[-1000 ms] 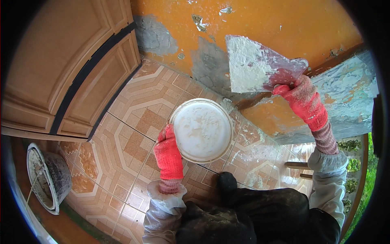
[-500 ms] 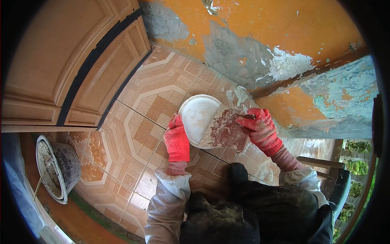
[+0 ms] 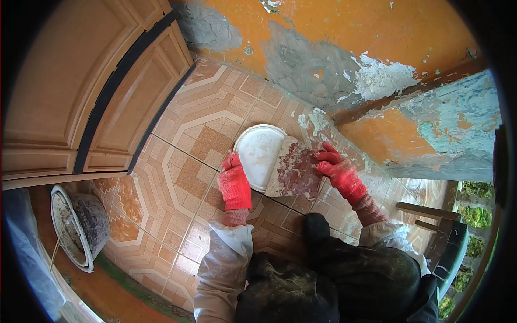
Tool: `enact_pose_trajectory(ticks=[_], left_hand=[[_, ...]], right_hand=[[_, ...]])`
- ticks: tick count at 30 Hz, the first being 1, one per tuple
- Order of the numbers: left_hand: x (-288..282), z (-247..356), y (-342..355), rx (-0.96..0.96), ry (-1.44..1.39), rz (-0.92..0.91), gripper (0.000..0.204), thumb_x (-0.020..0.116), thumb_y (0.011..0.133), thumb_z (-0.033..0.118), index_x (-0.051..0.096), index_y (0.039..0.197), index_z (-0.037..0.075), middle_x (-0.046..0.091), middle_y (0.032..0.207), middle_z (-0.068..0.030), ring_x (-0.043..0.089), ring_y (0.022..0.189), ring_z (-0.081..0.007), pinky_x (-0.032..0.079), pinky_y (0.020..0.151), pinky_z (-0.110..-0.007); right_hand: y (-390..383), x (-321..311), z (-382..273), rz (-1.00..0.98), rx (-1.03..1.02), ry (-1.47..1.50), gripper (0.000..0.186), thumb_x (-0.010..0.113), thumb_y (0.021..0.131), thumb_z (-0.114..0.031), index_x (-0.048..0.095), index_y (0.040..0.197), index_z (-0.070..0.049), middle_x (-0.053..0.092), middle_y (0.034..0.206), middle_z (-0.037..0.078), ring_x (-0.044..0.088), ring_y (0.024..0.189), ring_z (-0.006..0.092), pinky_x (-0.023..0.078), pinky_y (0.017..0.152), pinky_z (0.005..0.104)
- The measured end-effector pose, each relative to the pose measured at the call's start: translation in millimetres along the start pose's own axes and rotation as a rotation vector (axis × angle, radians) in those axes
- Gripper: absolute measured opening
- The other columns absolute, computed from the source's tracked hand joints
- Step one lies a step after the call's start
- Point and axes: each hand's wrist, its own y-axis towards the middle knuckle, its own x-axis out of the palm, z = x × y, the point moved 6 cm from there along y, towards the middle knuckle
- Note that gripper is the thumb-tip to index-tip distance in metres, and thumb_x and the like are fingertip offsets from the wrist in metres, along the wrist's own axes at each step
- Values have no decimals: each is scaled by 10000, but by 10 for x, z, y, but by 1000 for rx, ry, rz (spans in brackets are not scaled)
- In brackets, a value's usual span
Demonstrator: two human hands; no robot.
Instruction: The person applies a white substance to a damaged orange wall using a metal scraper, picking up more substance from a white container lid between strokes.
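Note:
My left hand (image 3: 234, 183), in a red knit glove, grips the left edge of a round white lid or shallow tray (image 3: 257, 159) with pale residue on it. A wide scraper (image 3: 293, 172), reddish and smeared with pale compound, lies across the right part of the lid, hiding it there. My right hand (image 3: 339, 175), also red-gloved, has bent fingers on the scraper's right end. Below both hands are the patterned floor tiles (image 3: 188, 167), with white smears near the wall.
An orange wall (image 3: 355, 24) has grey patches and white filler (image 3: 379, 75); a lower ledge (image 3: 441, 129) is peeling. Wooden panelled doors (image 3: 64, 81) stand left, above a dirty bucket (image 3: 81, 226) with a stick. A chair (image 3: 447, 242) is behind my right arm, near greenery (image 3: 474, 215).
My right hand has brought the scraper down and left from the wall onto the lid, exposing white filler on the wall. My left hand still grips the lid, which appears slightly higher in view.

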Motion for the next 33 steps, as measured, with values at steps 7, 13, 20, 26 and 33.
enact_pose_trajectory(ticks=[7, 13, 20, 26, 33], left_hand=[[80, -109, -59, 50, -485, 37, 329, 456, 960, 228, 522, 1178, -10, 613, 1045, -76, 580, 947, -151, 456, 818, -271], [10, 129, -118, 152, 152, 84, 393, 504, 938, 264, 505, 1237, 9, 615, 1106, -122, 590, 995, -206, 473, 828, -310], [-4, 273, -63, 419, 685, 44, 337, 488, 935, 261, 537, 1228, 104, 593, 1159, -142, 602, 1007, -251, 486, 810, -326], [-88, 208, 10, 387, 758, 18, 323, 501, 920, 226, 539, 1214, 97, 580, 1188, -136, 604, 1018, -256, 487, 839, -327], [19, 307, 25, 83, 302, -45, 326, 543, 906, 271, 595, 1179, 101, 630, 1107, -137, 609, 1015, -241, 474, 842, -310]], right_hand=[[-137, 111, 359, 258, 637, 482, 536, 670, 802, -220, 480, 1274, -50, 653, 895, 30, 499, 480, 97, 374, 424, 235], [107, -126, -17, 215, 563, -39, 392, 550, 864, -306, 534, 1176, -69, 661, 936, 133, 629, 794, 209, 479, 679, 326], [316, -65, -63, 65, 325, -411, 479, 609, 822, -289, 500, 1229, -62, 599, 1109, 186, 576, 1017, 338, 452, 846, 367], [348, -17, -135, 93, 260, -318, 464, 603, 829, -278, 502, 1229, -65, 596, 1111, 189, 555, 1043, 365, 444, 872, 384], [384, 41, -14, 38, 267, -356, 445, 604, 837, -266, 508, 1219, -59, 583, 1142, 181, 548, 1064, 344, 438, 885, 374]])
